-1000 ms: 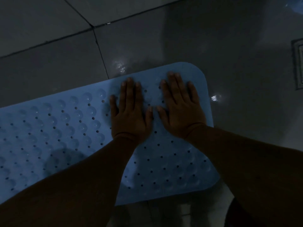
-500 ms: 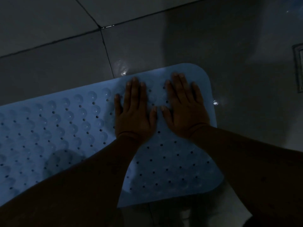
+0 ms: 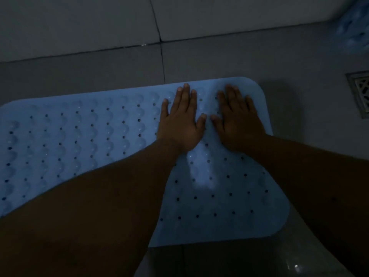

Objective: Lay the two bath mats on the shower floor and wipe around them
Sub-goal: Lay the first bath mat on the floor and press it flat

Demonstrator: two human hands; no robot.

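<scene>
A blue bath mat (image 3: 79, 144) is lying flat on the grey tiled floor (image 3: 219, 56). Its far right corner is being pressed down by the left hand (image 3: 180, 120) and the right hand (image 3: 238, 118), both laid palm-down side by side with straight, slightly spread fingers. A floor drain (image 3: 360, 92) is showing at the right edge, and something blue and blurred (image 3: 353, 31) in the top right corner.
</scene>
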